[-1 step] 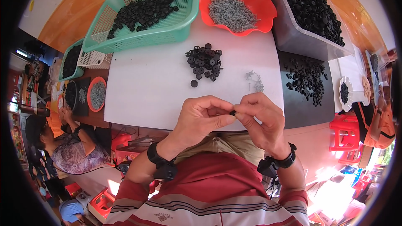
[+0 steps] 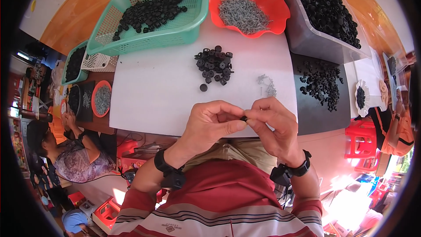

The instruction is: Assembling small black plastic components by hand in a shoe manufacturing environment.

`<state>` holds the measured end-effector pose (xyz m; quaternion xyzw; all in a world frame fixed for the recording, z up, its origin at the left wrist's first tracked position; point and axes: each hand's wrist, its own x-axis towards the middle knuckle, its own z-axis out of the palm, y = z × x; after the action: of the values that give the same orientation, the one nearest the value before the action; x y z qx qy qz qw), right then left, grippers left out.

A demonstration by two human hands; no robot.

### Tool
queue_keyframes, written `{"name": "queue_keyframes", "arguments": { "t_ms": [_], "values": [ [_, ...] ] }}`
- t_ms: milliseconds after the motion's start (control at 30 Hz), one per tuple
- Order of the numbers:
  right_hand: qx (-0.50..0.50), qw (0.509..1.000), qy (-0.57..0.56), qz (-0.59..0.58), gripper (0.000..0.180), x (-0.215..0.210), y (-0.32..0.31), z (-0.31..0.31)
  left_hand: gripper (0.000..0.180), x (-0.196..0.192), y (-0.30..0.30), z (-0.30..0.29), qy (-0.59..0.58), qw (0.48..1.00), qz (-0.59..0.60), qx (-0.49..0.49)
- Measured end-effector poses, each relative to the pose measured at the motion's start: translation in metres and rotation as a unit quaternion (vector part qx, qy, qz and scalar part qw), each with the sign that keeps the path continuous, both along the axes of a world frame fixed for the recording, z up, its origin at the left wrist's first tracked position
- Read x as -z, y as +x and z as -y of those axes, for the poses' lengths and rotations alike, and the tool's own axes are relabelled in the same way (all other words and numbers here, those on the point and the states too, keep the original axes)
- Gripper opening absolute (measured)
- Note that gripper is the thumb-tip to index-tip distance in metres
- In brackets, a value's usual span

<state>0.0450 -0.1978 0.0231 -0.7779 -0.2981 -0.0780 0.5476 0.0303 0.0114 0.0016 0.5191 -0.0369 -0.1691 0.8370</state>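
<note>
Above the table's near edge, my left hand [image 2: 211, 122] and my right hand [image 2: 276, 127] meet fingertip to fingertip. Between them is a small black plastic part [image 2: 244, 118], mostly covered by the fingers. Both hands are closed in a pinch on it; whether a screw is also held I cannot tell. Just beyond my right hand lies a little heap of silver screws [image 2: 268, 87]. Farther off, in the middle of the white tabletop [image 2: 153, 92], is a pile of round black plastic pieces [image 2: 214, 65].
Along the back stand a green basket [image 2: 144, 46] of black pieces, a red scalloped bowl [image 2: 280, 6] of screws and a grey bin [image 2: 324, 46] of black parts. Small black parts [image 2: 322, 83] lie on a dark board at right. A co-worker [image 2: 74, 149] sits at left.
</note>
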Motion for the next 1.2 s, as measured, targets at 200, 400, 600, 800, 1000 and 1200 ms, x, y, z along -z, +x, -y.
{"name": "queue_keyframes", "arguments": {
  "t_ms": [200,400,600,800,1000,1200],
  "values": [
    [-0.012,1.0,-0.026,-0.003,0.039,-0.004,-0.003,0.002,0.019,-0.003,-0.003,0.002,-0.075,0.997,-0.03,0.003],
    [0.016,0.997,-0.042,0.069,0.041,0.007,-0.001,-0.002,0.027,-0.006,-0.001,0.004,-0.084,0.996,-0.024,0.024],
    [0.002,0.998,-0.029,0.059,0.046,0.01,-0.003,-0.003,0.028,-0.006,-0.002,0.006,-0.091,0.994,-0.053,0.024],
    [0.036,0.997,0.015,0.064,0.038,0.011,-0.004,-0.008,0.024,-0.006,-0.005,0.007,-0.147,0.984,-0.093,0.031],
    [0.068,0.99,0.016,0.121,0.032,0.013,-0.004,-0.01,0.02,-0.005,-0.007,0.009,-0.205,0.971,-0.118,0.023],
    [0.119,0.975,-0.002,0.186,0.032,0.02,-0.007,-0.018,0.019,-0.006,-0.009,0.012,-0.213,0.969,-0.126,-0.009]
  ]
}}
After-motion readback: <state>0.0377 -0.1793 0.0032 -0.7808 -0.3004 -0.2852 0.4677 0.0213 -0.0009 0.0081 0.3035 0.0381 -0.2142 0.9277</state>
